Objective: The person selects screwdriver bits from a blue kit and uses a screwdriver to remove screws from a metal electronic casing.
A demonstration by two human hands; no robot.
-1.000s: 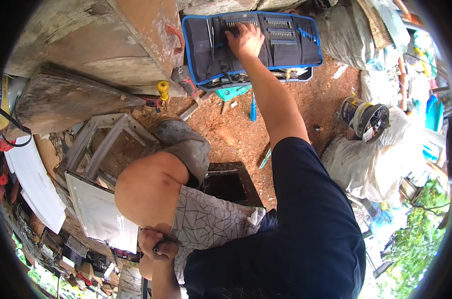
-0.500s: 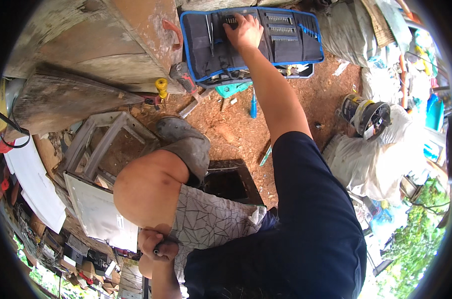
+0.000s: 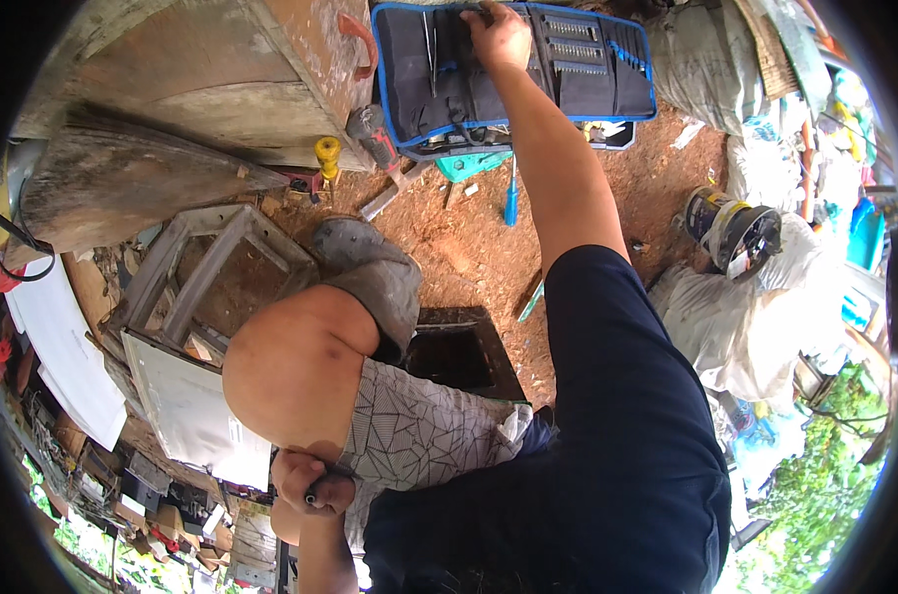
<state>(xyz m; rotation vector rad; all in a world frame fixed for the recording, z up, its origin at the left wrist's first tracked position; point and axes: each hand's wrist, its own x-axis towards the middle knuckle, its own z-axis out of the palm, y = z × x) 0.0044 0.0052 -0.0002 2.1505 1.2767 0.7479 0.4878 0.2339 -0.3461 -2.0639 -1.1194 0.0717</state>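
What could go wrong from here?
The right hand is at the blue-edged tool roll; a snag might spill the small bits from their rows. The dark tool in the left hand could slip if that grip loosens. The blue screwdriver lying on the ground might get stepped on.

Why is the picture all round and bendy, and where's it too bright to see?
Head view: black corners and bent edges, as its fisheye lens makes; head view, right side: glare turns part of the pale sack white and washes out the greenery; head view, top: the dark tool case has no such glare.
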